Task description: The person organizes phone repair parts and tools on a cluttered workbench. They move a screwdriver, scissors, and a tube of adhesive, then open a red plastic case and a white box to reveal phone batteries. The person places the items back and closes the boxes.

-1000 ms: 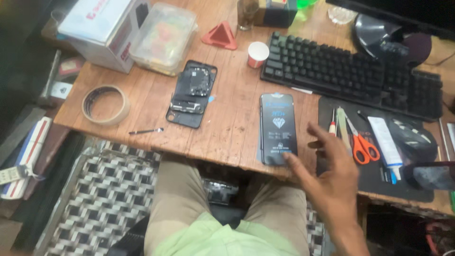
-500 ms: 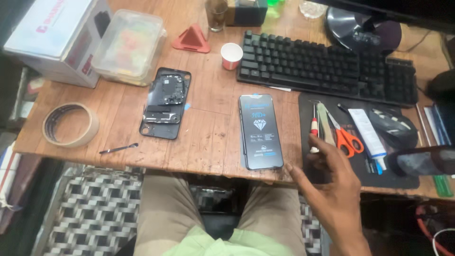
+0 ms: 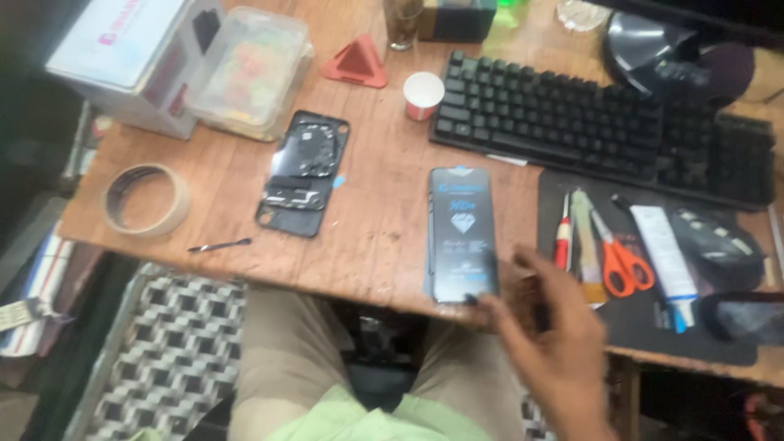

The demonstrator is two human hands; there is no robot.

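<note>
The right hand (image 3: 549, 343), fingers spread open, hovered at the tabletop's near edge, fingertips touching the flat dark packet (image 3: 463, 234); it looked light, stiff, slippery, best pinched by its long edges.

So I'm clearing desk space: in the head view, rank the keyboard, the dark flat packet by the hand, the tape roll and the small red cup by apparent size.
Largest to smallest:
1. black keyboard
2. dark flat packet
3. tape roll
4. small red cup
The cup lies farther from the camera, but looks clearly smallest.
</note>
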